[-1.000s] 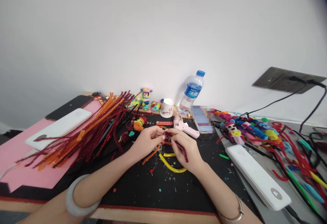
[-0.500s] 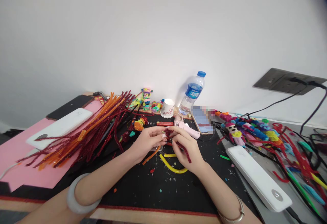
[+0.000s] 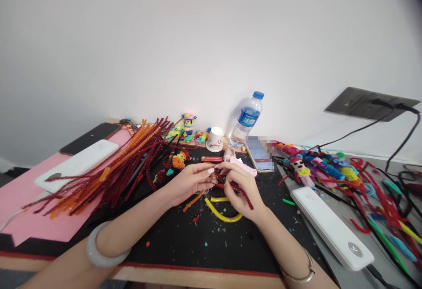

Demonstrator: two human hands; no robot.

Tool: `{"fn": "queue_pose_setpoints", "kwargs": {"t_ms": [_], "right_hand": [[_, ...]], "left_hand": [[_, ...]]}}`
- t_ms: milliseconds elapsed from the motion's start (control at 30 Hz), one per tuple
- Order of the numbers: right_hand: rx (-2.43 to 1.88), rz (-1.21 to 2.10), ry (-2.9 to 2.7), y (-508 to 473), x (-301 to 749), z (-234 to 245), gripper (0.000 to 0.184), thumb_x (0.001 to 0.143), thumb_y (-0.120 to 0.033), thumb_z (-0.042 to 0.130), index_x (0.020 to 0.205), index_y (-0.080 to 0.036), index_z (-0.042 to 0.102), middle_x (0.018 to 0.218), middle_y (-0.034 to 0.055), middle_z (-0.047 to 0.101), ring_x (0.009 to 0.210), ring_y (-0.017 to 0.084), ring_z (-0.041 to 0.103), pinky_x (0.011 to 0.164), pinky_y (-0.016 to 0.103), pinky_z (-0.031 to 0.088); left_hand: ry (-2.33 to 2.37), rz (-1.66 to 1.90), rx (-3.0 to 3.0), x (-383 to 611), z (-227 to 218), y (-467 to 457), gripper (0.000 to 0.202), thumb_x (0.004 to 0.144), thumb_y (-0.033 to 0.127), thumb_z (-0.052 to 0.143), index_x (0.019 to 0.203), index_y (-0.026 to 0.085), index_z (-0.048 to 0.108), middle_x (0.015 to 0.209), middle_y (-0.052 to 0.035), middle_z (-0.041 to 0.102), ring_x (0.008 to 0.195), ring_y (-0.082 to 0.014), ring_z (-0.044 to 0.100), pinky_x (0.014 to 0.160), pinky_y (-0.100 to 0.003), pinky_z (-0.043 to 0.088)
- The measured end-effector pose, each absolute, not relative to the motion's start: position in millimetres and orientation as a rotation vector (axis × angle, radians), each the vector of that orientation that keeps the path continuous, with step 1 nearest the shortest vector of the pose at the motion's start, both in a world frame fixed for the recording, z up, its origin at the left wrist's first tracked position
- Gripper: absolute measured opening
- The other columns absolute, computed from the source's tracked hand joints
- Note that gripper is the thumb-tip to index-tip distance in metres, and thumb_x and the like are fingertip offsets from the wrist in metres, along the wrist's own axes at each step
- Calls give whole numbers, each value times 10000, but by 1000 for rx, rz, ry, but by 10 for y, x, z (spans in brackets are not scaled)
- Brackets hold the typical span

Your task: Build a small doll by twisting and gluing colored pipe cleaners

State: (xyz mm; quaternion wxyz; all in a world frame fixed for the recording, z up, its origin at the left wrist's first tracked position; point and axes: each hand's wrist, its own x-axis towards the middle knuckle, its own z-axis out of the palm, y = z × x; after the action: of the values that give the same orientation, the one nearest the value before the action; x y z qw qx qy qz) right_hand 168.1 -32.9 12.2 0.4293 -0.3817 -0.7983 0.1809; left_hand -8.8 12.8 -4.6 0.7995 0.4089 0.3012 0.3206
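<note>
Over the black mat (image 3: pixel 178 245) my two hands meet, fingertips close together. My left hand (image 3: pixel 189 183) pinches a dark red pipe cleaner (image 3: pixel 245 195) between thumb and fingers. My right hand (image 3: pixel 242 188) is curled round the same pipe cleaner, and a length of it sticks out below the palm. The part between the fingertips is mostly hidden. Just below the hands an orange pipe cleaner (image 3: pixel 194 201) slants down, and a curved yellow pipe cleaner (image 3: pixel 219 216) lies on the mat. Behind the right fingers rests a pink glue gun (image 3: pixel 245 167), partly covered.
At left, a big bundle of dark red and orange pipe cleaners (image 3: pixel 121 174) lies across pink paper (image 3: pixel 29 201) and a white power bank (image 3: pixel 79 161). A water bottle (image 3: pixel 247 119), paper cup (image 3: pixel 216 139) and phone (image 3: pixel 260 155) stand behind. Pipe-cleaner dolls (image 3: pixel 300 170) and another power bank (image 3: pixel 332 229) are right.
My right fingers have shifted slightly and curled more, and the loose end of the dark red pipe cleaner has swung a little to the right. My left hand stays nearly in place.
</note>
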Motion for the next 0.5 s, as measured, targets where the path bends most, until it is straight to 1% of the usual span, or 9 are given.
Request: {"fn": "queue_pose_setpoints", "kwargs": {"t_ms": [100, 200, 333, 433, 500], "right_hand": [[-974, 466, -1980, -330, 1685, 112, 181, 751, -41, 461, 677, -197, 405, 1065, 102, 572, 907, 172, 566, 816, 329, 443], [-974, 472, -1984, -332, 1680, 119, 174, 753, -51, 457, 675, -198, 405, 1056, 107, 575, 897, 176, 568, 800, 334, 449], [-963, 469, -2019, -334, 1663, 134, 160, 756, -59, 456, 682, -199, 429, 1059, 107, 587, 943, 192, 561, 823, 351, 444], [-968, 468, -2033, -337, 1651, 135, 158, 754, -59, 457, 686, -200, 443, 1047, 98, 597, 948, 195, 561, 828, 357, 445], [-969, 469, -2035, -339, 1643, 135, 158, 756, -61, 457, 683, -201, 445, 1053, 96, 594, 959, 198, 559, 829, 356, 446]], "left_hand": [[686, 676, 903, -92, -51, 138, 236, 755, 255, 648, 968, 155, 663, 819, -31, 644, 751, -79, 602, 737, -196, 486], [693, 657, 901, -94, -48, 140, 243, 746, 262, 656, 966, 157, 662, 819, -27, 639, 754, -78, 600, 739, -198, 479], [694, 631, 907, -88, -33, 126, 296, 689, 250, 707, 968, 166, 652, 887, -28, 644, 773, -85, 600, 763, -213, 466], [716, 645, 933, -83, -31, 114, 358, 635, 232, 745, 971, 179, 637, 858, -14, 645, 751, -89, 599, 740, -221, 466], [729, 648, 940, -83, -29, 110, 379, 625, 227, 751, 981, 184, 629, 835, -9, 646, 741, -90, 602, 724, -220, 469]]}}
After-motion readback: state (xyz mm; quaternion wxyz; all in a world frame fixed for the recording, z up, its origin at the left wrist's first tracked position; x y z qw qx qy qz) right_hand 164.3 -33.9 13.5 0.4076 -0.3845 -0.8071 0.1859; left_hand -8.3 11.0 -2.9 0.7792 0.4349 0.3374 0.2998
